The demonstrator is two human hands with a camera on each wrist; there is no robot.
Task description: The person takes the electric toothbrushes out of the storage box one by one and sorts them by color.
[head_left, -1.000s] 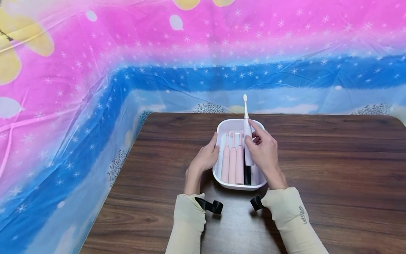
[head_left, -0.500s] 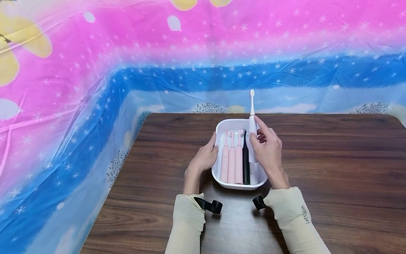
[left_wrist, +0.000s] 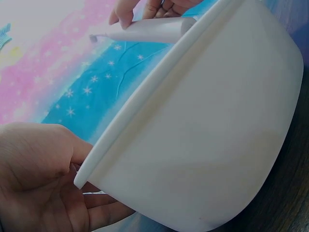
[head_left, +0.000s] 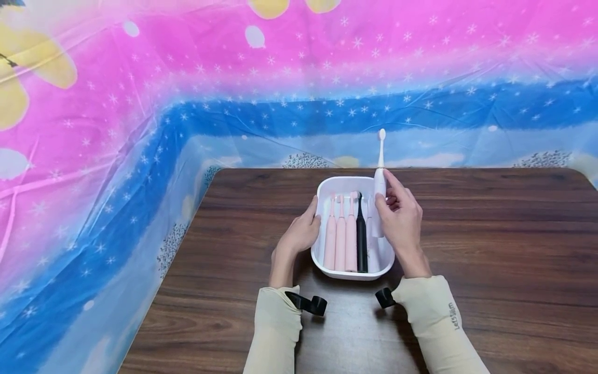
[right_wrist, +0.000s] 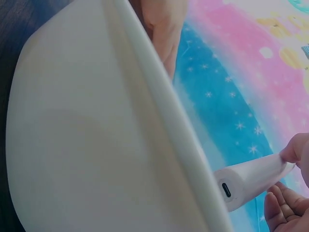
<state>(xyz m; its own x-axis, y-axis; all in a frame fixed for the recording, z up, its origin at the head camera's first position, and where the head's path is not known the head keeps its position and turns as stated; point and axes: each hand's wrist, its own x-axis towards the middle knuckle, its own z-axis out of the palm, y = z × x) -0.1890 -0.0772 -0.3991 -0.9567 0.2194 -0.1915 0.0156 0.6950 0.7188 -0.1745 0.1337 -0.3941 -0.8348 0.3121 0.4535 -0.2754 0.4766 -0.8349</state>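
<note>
My left hand (head_left: 302, 229) grips the left rim of a white plastic tray (head_left: 352, 276), its thumb and fingers on either side of the rim in the left wrist view. My right hand (head_left: 404, 221) pinches a white electric toothbrush (head_left: 380, 182) by its handle, brush head up, over the tray's right side. A charging port shows in that handle's bottom end (right_wrist: 226, 190) in the right wrist view. Inside the tray, three pink electric toothbrushes (head_left: 340, 241) lie side by side, then a black one (head_left: 362, 244). Another white toothbrush (head_left: 372, 257) lies right of the black one, partly hidden.
The tray stands on a dark wood-grain table (head_left: 504, 249). Behind and left of the table hangs a pink and blue printed cloth (head_left: 261, 114). Black wrist camera mounts (head_left: 319, 306) stick out from both sleeves.
My right hand has moved to the right with the white toothbrush, baring the black one and part of the white one in the tray. My left hand stays on the rim.
</note>
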